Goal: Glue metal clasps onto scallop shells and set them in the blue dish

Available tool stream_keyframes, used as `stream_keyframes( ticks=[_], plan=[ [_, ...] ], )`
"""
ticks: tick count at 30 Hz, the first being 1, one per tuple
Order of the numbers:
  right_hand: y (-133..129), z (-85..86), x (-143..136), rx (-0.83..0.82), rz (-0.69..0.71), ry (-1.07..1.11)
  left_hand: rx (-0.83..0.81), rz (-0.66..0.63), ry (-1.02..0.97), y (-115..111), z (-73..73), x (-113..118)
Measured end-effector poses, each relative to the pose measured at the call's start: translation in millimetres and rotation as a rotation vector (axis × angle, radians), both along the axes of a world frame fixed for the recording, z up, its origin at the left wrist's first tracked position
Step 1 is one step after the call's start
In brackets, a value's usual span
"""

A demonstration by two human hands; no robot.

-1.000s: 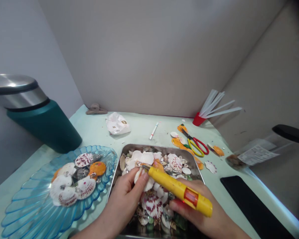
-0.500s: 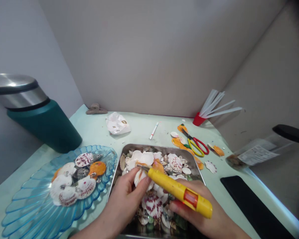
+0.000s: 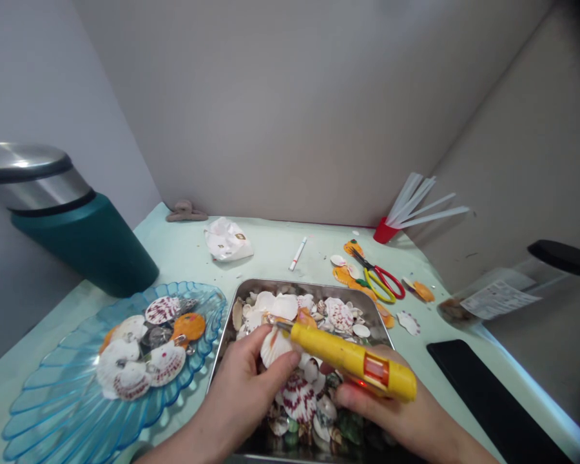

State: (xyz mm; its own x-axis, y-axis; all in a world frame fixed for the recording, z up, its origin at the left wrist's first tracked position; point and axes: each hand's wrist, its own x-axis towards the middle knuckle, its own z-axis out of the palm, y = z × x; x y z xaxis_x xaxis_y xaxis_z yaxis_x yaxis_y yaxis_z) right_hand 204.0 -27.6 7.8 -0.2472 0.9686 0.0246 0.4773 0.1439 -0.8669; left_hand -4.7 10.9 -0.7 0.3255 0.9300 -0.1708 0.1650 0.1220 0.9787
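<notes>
A white scallop shell (image 3: pixel 273 348) is pinched between the thumb and fingers of my left hand (image 3: pixel 249 380), above a metal tray (image 3: pixel 222 335) full of shells. My right hand (image 3: pixel 391 399) is wrapped round a yellow pen-like tool (image 3: pixel 338 351) with a reddish window and a small red light. The tool points left, and its metal tip is at the upper edge of the held shell; whether it touches is too small to tell. Under my hands, a purple-striped scallop (image 3: pixel 299 398) lies among the tray's shells.
At left are a blue scalloped dish (image 3: pixel 53 386) with shells and a green bottle (image 3: pixel 87 241). Behind lie a white packet (image 3: pixel 228 240) and a marker (image 3: pixel 298 254). On the right are scissors (image 3: pixel 381 283), a red cup (image 3: pixel 384 231) of sticks, a clear jar (image 3: pixel 502 293) and a black case (image 3: pixel 483 393).
The yellow tool's rear end has risen and its body has shifted slightly right, along with my right hand. My left thumb has moved a little right, and more of the held shell shows.
</notes>
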Motion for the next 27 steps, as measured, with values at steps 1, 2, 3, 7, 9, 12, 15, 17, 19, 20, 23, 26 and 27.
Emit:
stream_keyframes(
  ticks=[1, 2, 3, 7, 9, 12, 15, 17, 19, 20, 23, 26, 27],
  plan=[
    [0.2, 0.4, 1.1, -0.036, -0.007, 0.04, -0.005, -0.005, -0.008, -0.1, -0.3, 0.1],
    [0.5, 0.9, 2.2, -0.071, -0.004, 0.083, -0.013, -0.012, -0.015, -0.1, -0.2, 0.2],
    [0.8, 1.2, 3.3, -0.101, 0.007, 0.123, -0.022, -0.018, -0.02, -0.1, 0.3, 0.5],
    [2.9, 0.1, 7.0, -0.139, 0.055, 0.251, -0.051, -0.028, -0.025, 0.0, 4.5, 2.2],
    [4.4, -2.3, 8.2, -0.156, 0.06, 0.303, -0.055, -0.028, -0.023, -0.2, 6.3, 2.8],
    [6.3, -6.3, 9.6, -0.262, 0.105, 0.396, -0.068, -0.022, -0.013, -0.6, 8.1, 3.2],
    [7.0, -7.9, 10.2, -0.357, 0.148, 0.455, -0.085, -0.01, -0.025, -0.9, 10.0, 3.5],
    [6.9, -7.6, 10.3, -0.371, 0.152, 0.471, -0.092, -0.002, -0.048, -1.3, 11.2, 3.7],
    [6.7, -7.5, 10.3, -0.382, 0.151, 0.483, -0.105, 0.005, -0.064, -1.7, 11.3, 3.7],
    [6.6, -7.7, 10.3, -0.388, 0.148, 0.489, -0.109, 0.012, -0.07, -1.9, 10.7, 3.7],
    [5.6, -10.1, 11.0, -0.401, 0.131, 0.508, -0.115, 0.03, -0.101, -1.9, 6.1, 3.2],
    [4.5, -13.1, 11.8, -0.393, 0.09, 0.495, -0.138, 0.049, -0.147, -1.7, 1.0, 2.4],
    [4.2, -13.8, 11.9, -0.379, 0.079, 0.472, -0.149, 0.055, -0.155, -1.6, 0.1, 2.1]
  ],
)
